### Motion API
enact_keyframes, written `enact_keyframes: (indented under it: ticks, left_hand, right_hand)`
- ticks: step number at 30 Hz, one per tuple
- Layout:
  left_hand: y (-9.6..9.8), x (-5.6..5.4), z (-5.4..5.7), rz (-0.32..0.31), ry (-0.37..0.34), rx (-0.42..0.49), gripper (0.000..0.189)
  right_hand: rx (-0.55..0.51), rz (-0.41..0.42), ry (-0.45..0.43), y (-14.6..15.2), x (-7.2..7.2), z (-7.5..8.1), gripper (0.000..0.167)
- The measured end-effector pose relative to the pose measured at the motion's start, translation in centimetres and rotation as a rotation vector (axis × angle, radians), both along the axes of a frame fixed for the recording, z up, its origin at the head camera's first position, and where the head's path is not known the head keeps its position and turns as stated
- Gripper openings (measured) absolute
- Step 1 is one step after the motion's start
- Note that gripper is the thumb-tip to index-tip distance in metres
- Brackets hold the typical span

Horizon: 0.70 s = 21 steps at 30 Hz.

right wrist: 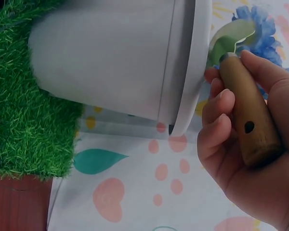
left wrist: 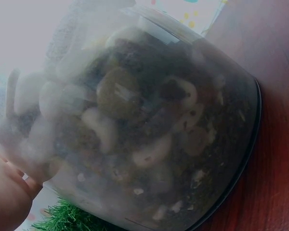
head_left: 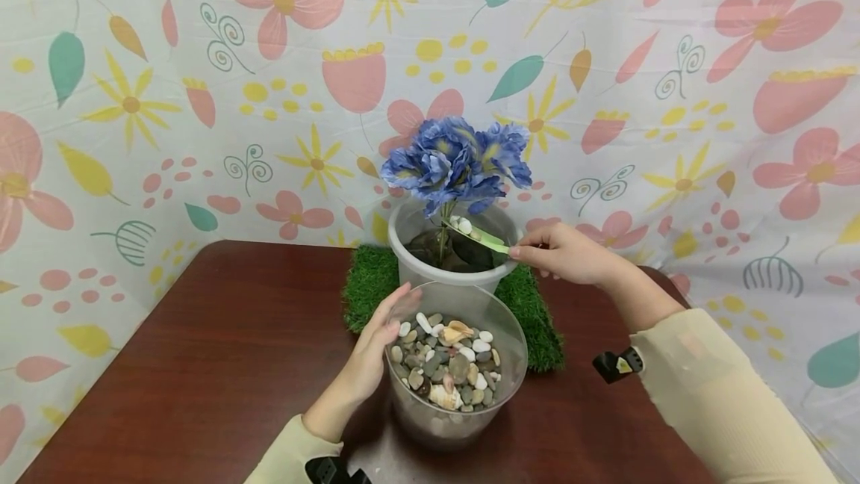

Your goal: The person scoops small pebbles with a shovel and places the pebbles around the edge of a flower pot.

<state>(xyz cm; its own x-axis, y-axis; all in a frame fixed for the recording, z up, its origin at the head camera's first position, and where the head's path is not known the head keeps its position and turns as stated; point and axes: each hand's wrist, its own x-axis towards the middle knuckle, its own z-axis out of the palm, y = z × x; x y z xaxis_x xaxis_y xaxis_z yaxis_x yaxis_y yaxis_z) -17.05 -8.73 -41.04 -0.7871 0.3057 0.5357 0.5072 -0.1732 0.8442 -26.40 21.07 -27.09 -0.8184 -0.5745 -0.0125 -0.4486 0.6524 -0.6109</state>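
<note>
My right hand [head_left: 564, 254] grips the wooden handle [right wrist: 253, 115] of a small trowel with a green blade [head_left: 489, 240]. Several white pebbles [head_left: 463, 225] lie on the blade, which extends over the white flowerpot [head_left: 410, 266]. Blue artificial flowers [head_left: 457, 159] stand upright in that pot, their stems among dark material inside. My left hand [head_left: 366, 353] rests against the left side of a clear plastic tub [head_left: 513, 364], fingers along its wall near the rim. Grey, white and brown pebbles [head_left: 433, 368] fill part of the tub, with seashells [head_left: 455, 332] on top.
The pot stands on a square of artificial grass [head_left: 372, 290], and the tub is in front of it on a dark reddish-brown table [head_left: 255, 349]. A floral cloth [head_left: 322, 81] hangs close behind the table. Each sleeve carries a black wrist camera [head_left: 617, 366].
</note>
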Motion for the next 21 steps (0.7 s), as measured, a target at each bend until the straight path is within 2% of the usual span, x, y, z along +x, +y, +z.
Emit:
enact_keyframes:
  ticks: [7, 13, 21]
  left_hand:
    - [0.03, -0.01, 0.00, 0.001, 0.000, 0.002, 0.053]
    - [0.02, -0.02, 0.01, 0.003, 0.000, 0.003, 0.053]
    - [-0.01, -0.04, -0.07, 0.006, 0.002, 0.003, 0.053]
  right_hand:
    - [-0.036, 0.002, -0.024, 0.07, 0.03, -0.09, 0.030]
    - [-0.084, 0.029, -0.001, 0.12, 0.01, -0.04, 0.035]
    - [-0.085, -0.007, 0.019, 0.30, 0.47, 0.05, 0.035]
